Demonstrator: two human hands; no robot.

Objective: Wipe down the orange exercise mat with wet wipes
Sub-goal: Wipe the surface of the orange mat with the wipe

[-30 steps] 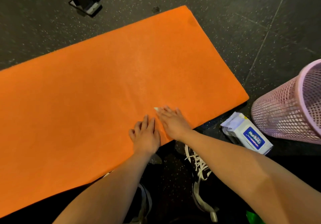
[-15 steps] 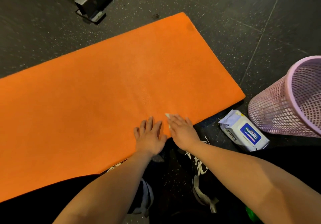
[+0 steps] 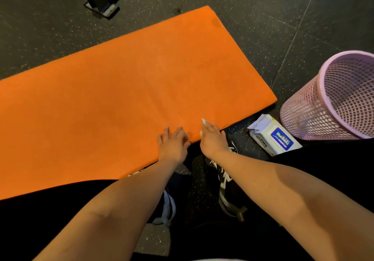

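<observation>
Moved: both hands have slid back toward the near edge of the mat (image 3: 131,90); a second ago they lay fully on it, and now the wrists hang off over the floor (image 3: 303,17).
Left hand (image 3: 172,146): flat and relaxed on the mat's near edge, fingers spread, holding nothing.
Right hand (image 3: 212,139): just beside the left, fingers fairly straight, pressing a wipe (image 3: 203,121) onto the mat. Only white bits of the wipe show, past the fingertips and at the thumb side. I cannot tell whether the thumb pinches it.
Mat: laid flat on the floor, long side across the view. Its right end is in view; its left end runs out of frame.
Pack (image 3: 275,139): on the floor just off the mat's near right corner, touching or nearly touching the basket (image 3: 303,115).
Step, as I judge it: finishing a stroke at the near edge. Most of the mat looks untouched by this pass.
Risk 1: the wipe runs off the edge onto the gritty floor and carries dirt back onto the mat.
Risk 2: the wipe bunches under the palm, so bare skin rubs the mat instead.
Risk 3: a dark smudge (image 3: 215,22) at the far right corner gets missed, since it lies well apart from the hands.
</observation>
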